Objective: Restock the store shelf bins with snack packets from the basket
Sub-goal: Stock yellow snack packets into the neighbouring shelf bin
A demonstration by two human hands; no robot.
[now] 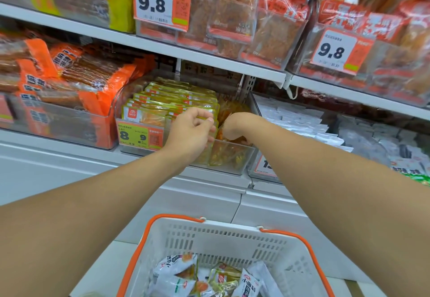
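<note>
Orange packets [76,80] fill the left bin. Clear middle bin [235,157]: yellow packets [172,103] stacked in rows. Left hand [190,131] pinches the front yellow packet's top edge. Right hand [235,129] dips inside the bin, fingers hidden (grip cannot be told). Basket [223,245] below holds white and yellow packets [204,280].

This is a shop aisle. White metal shelves [209,60] carry clear plastic bins [232,157] packed with sealed snack packets [172,101], and price tags [160,3] reading 9.8 hang on the bin fronts above. Below the shelves sits a white shopping basket [232,243] with orange handles.
</note>
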